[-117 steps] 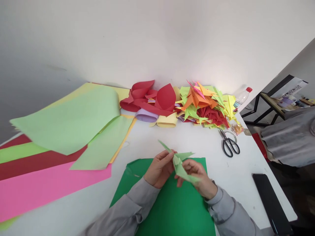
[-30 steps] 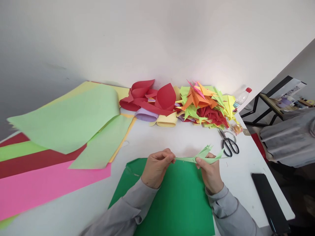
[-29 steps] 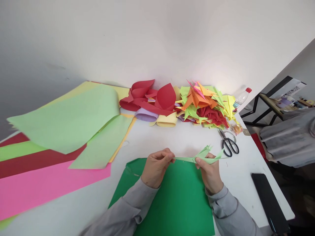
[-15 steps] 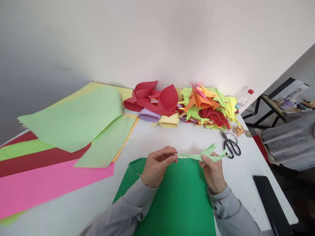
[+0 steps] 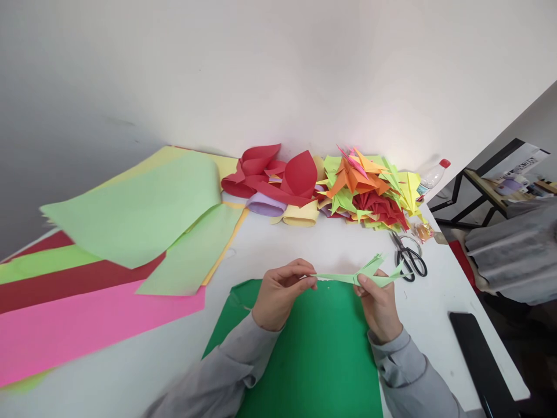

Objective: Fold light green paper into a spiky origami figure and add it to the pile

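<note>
A pale green origami crane is held up between my two hands, over the far edge of a green sheet. My left hand pinches the thin pointed end on its left side. On the other side, my right hand grips the folded body, thumb on the near face, while the paper tips stick out past the fingers. Black-handled scissors lie just beyond my right hand, near a roll of clear tape.
Folded paper cranes are heaped against the wall, beside rolled red paper strips. Large pale green paper and pink paper cover the left. A plastic bottle and a black flat object are on the right. Someone's grey clothing shows beyond.
Both hands keep the same hold on the crane. The whole view has shifted very slightly; nothing else has visibly moved.
</note>
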### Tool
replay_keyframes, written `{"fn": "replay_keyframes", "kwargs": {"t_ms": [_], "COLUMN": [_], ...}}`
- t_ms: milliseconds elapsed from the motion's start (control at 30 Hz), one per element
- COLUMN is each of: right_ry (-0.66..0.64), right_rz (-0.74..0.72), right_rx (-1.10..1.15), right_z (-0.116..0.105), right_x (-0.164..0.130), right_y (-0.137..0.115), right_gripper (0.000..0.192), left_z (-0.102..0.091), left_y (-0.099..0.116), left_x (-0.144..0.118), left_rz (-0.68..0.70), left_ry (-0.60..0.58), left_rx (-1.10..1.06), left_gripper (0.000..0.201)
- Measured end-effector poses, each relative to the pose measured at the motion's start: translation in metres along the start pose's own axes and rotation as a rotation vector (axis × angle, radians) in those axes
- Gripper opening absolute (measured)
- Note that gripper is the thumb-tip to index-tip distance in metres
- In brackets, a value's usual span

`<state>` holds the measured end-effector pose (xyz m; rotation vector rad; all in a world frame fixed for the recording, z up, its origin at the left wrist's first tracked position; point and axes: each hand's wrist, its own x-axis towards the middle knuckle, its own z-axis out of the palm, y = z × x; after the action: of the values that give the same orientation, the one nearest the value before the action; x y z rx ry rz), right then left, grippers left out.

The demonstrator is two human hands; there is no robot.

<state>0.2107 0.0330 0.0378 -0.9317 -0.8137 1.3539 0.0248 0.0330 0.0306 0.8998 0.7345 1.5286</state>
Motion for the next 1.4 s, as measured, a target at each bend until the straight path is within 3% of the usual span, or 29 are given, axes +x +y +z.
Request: {"fn": "replay_keyframes", "kwargs": {"t_ms": [700, 1267, 1400], "right_ry": [-0.019, -0.043, -0.060], "right_rz": [-0.048, -0.083, -0.092], "right_rx": [-0.106, -0.113, -0.115], "right_z": [0.002, 0.002, 0.001], "right_x": [-0.001, -0.001, -0.001], "right_y": [-0.004, -0.005, -0.004], "right_gripper": [0.027, 0.028, 0.027], "left_z": [-0.002, 0.002, 0.001], "left_y": [0.004, 0.010, 0.005], "left_x": [-0.002, -0.003, -0.002], "left_rz": [0.007, -0.104, -0.073], "left_ry": [-0.021, 0.097, 0.055], "left_rx": [0.050, -0.049, 0.035], "left_gripper": [0.005, 0.020, 0.018]}}
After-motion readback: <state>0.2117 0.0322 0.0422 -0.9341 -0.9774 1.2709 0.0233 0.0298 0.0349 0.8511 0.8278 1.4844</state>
